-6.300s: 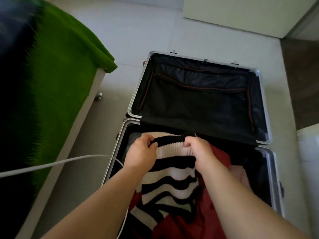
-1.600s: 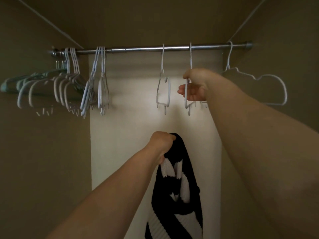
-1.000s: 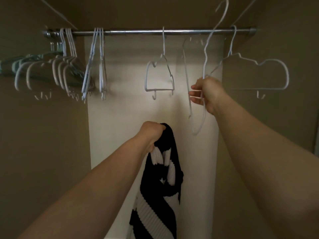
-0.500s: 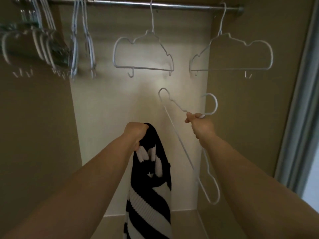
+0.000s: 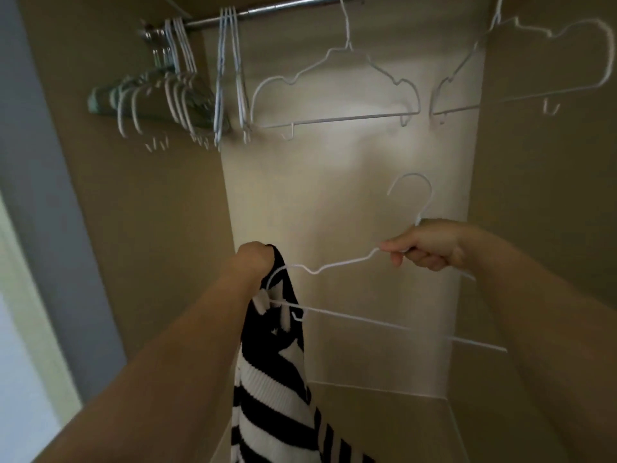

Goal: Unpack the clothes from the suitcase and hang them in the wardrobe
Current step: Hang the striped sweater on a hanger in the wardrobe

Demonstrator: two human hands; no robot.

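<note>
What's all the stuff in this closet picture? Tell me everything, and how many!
rail: one, silver metal, across the wardrobe's top
bunched hangers: many, too crowded to count, white with some teal, left end of the rail
middle hanger: one, white, on the rail, empty
right hanger: one, white, on the rail, empty
held hanger: one, white, below the rail, one end at the sweater's top
striped sweater: one, black and white, dangling low in the middle
wardrobe: one, brownish sides, pale back panel
left hand: one, grips the sweater's top
right hand: one, grips the held hanger below its hook
</note>
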